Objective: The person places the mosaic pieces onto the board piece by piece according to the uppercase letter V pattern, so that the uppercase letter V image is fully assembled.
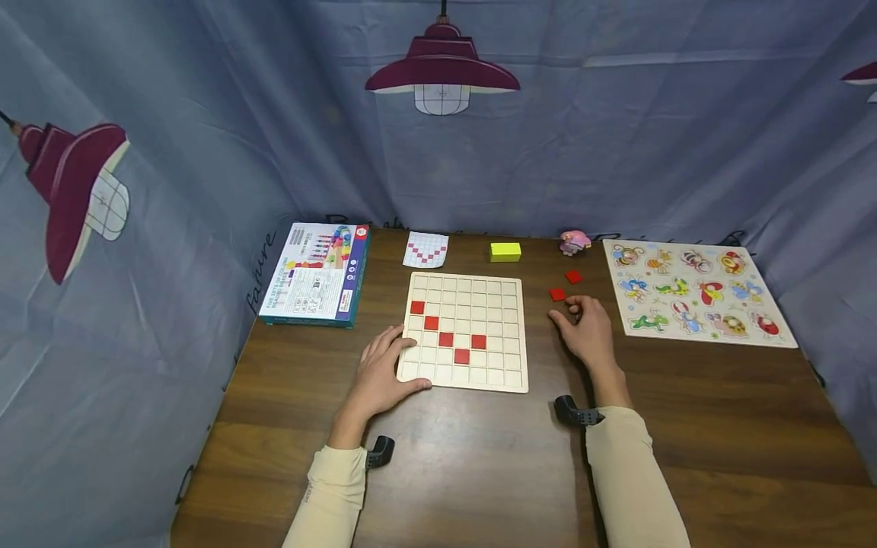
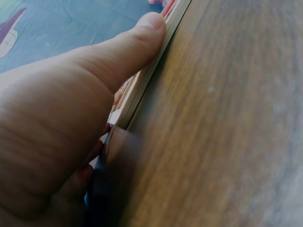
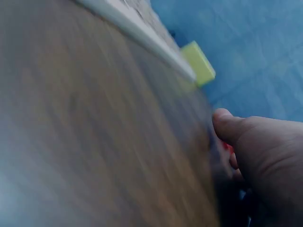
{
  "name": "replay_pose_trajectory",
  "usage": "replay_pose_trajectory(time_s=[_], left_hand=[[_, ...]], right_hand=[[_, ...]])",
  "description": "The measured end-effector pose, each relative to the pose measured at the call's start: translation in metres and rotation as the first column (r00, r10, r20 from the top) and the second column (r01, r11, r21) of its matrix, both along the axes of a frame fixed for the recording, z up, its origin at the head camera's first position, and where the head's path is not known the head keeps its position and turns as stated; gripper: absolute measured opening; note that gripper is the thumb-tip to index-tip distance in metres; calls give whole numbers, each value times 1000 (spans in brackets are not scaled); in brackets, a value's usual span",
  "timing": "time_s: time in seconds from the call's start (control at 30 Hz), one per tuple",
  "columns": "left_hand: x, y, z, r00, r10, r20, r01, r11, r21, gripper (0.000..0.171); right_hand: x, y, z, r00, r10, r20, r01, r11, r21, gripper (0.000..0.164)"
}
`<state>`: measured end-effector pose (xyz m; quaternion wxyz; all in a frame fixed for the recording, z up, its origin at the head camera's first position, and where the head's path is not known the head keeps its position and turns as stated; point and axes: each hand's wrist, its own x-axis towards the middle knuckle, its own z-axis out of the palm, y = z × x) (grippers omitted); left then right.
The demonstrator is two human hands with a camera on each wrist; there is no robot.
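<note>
A square wooden grid board (image 1: 496,304) lies on the table, with several red square tiles (image 1: 446,339) set in it, forming a lopsided V. My left hand (image 1: 380,380) rests at the board's near left corner. Its straight thumb touches the near edge in the left wrist view, and its index finger lies at the left edge. To the right of the board, my right hand (image 1: 588,331) is over the table with thumb and fingers apart. Just beyond its fingertips lie a loose red tile (image 1: 557,294) and another red tile (image 1: 573,277). I see nothing held in it.
Behind the board are a pattern card (image 1: 426,250), a yellow block (image 1: 505,253) and a small pink toy (image 1: 574,243). A boxed set (image 1: 315,274) lies at the left. On the right is an insect puzzle board (image 1: 695,293). A curtain (image 1: 479,167) hangs behind the table.
</note>
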<state>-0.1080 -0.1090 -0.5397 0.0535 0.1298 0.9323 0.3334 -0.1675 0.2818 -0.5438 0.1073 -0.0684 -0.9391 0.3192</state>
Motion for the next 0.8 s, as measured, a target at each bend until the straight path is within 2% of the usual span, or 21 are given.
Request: replay_pose_trajectory(time_s=[0.13, 0.23, 0.33, 0.4, 0.57, 0.8], left_hand=[[0, -2, 0, 1000, 5, -5, -5, 1000, -14, 78], [0, -2, 1, 1000, 6, 5, -6, 1000, -18, 79], [0, -2, 0, 1000, 8, 10, -7, 1000, -12, 78], [1, -1, -1, 1000, 6, 10, -6, 1000, -5, 78], [0, -1, 0, 1000, 6, 1, -6, 1000, -10, 78], [0, 1, 1, 1000, 7, -2, -7, 1000, 2, 78]], right_hand=[[-13, 5, 2, 993, -29, 111, 23, 998, 56, 56], [-20, 2, 5, 982, -92, 163, 75, 992, 106, 57], [-20, 2, 3, 981, -115, 153, 94, 986, 134, 46], [-18, 5, 0, 986, -97, 134, 79, 988, 134, 39], [-15, 11, -4, 994, -32, 109, 18, 991, 132, 44], [-15, 13, -2, 993, -1, 118, -17, 989, 149, 36]])
